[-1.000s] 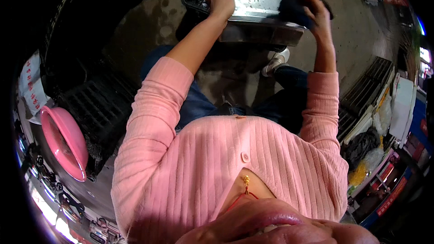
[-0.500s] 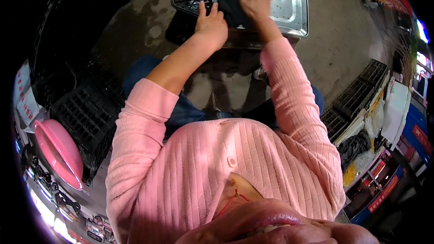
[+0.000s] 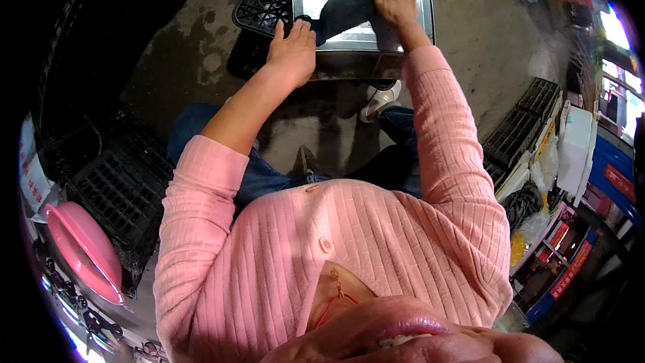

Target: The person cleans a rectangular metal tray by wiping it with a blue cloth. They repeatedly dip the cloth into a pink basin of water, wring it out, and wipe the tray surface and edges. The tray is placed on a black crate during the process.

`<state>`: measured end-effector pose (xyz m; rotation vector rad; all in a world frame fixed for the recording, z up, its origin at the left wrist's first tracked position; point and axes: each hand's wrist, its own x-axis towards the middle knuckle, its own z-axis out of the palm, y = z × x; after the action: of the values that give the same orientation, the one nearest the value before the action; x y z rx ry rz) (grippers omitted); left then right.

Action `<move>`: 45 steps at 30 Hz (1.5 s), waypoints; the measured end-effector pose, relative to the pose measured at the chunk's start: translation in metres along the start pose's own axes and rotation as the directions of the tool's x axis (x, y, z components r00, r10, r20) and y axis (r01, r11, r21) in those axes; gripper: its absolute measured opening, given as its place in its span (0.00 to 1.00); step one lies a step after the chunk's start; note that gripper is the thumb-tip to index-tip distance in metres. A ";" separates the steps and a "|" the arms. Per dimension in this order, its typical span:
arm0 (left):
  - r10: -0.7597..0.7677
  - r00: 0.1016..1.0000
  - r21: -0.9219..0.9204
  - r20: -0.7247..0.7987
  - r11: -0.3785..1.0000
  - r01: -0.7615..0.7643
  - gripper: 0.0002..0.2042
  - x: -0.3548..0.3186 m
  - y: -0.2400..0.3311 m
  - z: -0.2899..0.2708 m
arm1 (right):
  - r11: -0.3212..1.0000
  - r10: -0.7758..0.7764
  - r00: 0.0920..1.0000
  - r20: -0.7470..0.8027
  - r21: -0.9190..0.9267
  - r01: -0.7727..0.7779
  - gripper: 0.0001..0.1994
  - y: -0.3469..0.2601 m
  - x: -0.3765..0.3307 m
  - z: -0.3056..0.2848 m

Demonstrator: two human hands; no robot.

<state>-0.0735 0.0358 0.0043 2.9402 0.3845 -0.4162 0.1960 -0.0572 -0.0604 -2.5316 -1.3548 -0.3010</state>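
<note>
A shallow silver metal tray [image 3: 356,46] sits ahead of me, with a dark cloth [image 3: 353,3] bunched slantwise across it. My right hand [image 3: 398,8] rests palm down on the cloth's right part, its fingers stretched out. At the tray's near left corner is my left hand [image 3: 294,50], fingers extended and slightly apart, beside the rim and the cloth's lower left end. Whether those fingertips press on the rim or the cloth, I cannot tell.
A black plastic crate [image 3: 261,1] lies under and left of the tray. A pink basin [image 3: 84,252] and a black crate [image 3: 121,178] stand at my left. To my right are black slatted crates [image 3: 521,128], a white box [image 3: 576,148] and plastic bags [image 3: 544,168].
The cloth has gone from a bunched heap to a longer, flatter spread across the tray. My right hand has shifted with it to the right part, while my left hand stays near the left corner.
</note>
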 end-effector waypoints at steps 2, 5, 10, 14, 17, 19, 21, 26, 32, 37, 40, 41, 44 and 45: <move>-0.011 1.000 -0.011 0.010 1.000 0.011 0.27 0.001 0.002 -0.001 | 0.994 0.047 0.997 0.053 -0.099 -0.042 0.35 0.013 -0.006 -0.003; -0.028 1.000 -0.020 0.004 0.999 0.028 0.27 0.001 0.006 0.001 | 0.975 0.151 0.981 0.124 -0.183 -0.127 0.36 0.016 -0.021 -0.013; -0.052 0.999 -0.026 -0.001 0.998 0.052 0.26 0.006 0.010 0.003 | 0.927 0.262 0.941 0.216 -0.326 -0.183 0.36 0.003 -0.067 -0.036; -0.058 0.998 0.004 0.018 0.998 0.058 0.26 0.006 0.012 0.000 | 0.935 0.302 0.912 0.277 -0.271 -0.228 0.32 -0.018 -0.100 -0.056; -0.058 0.998 0.018 0.025 0.998 0.057 0.26 0.010 0.011 0.004 | 0.949 0.295 0.911 0.290 -0.199 -0.244 0.30 -0.024 -0.113 -0.065; -0.070 0.997 0.020 0.025 0.997 0.069 0.26 0.012 0.010 0.007 | 0.937 0.349 0.845 0.405 -0.129 -0.325 0.32 -0.022 -0.101 -0.077; -0.036 0.999 0.074 -0.028 0.997 0.038 0.23 0.010 0.009 0.012 | 0.883 0.426 0.737 0.525 -0.066 -0.464 0.33 -0.003 -0.087 -0.080; 0.017 0.998 0.077 -0.068 0.997 -0.011 0.22 0.007 0.003 0.017 | 0.863 0.505 0.842 0.192 -0.151 -0.483 0.35 0.012 -0.049 -0.038; 0.027 0.997 0.038 -0.077 0.999 -0.024 0.23 0.006 0.003 0.013 | 0.914 0.387 0.920 0.055 -0.157 -0.375 0.30 0.006 0.007 -0.007; 0.034 0.995 -0.009 -0.098 0.999 -0.035 0.23 0.007 -0.001 0.015 | 0.909 0.385 0.903 0.193 -0.251 -0.333 0.29 0.014 0.024 -0.015; 0.003 1.000 -0.016 -0.027 1.000 -0.003 0.24 0.005 0.003 0.006 | 0.902 0.385 0.907 0.173 -0.277 -0.330 0.28 0.022 0.014 -0.014; -0.001 1.000 -0.017 -0.015 1.000 0.001 0.25 0.005 0.004 0.004 | 0.899 0.394 0.901 0.181 -0.281 -0.337 0.28 0.020 0.009 -0.016; -0.005 1.000 -0.035 0.016 0.999 0.005 0.28 0.004 0.004 0.003 | 0.886 0.429 0.877 0.217 -0.290 -0.362 0.26 0.012 -0.008 -0.030; -0.003 1.000 -0.051 0.021 0.999 0.004 0.28 0.003 0.003 0.002 | 0.887 0.429 0.875 0.224 -0.289 -0.360 0.26 0.006 -0.014 -0.037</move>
<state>-0.0703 0.0334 0.0019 2.8838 0.3912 -0.4303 0.1908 -0.0832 -0.0299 -3.0736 -0.8771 -0.0173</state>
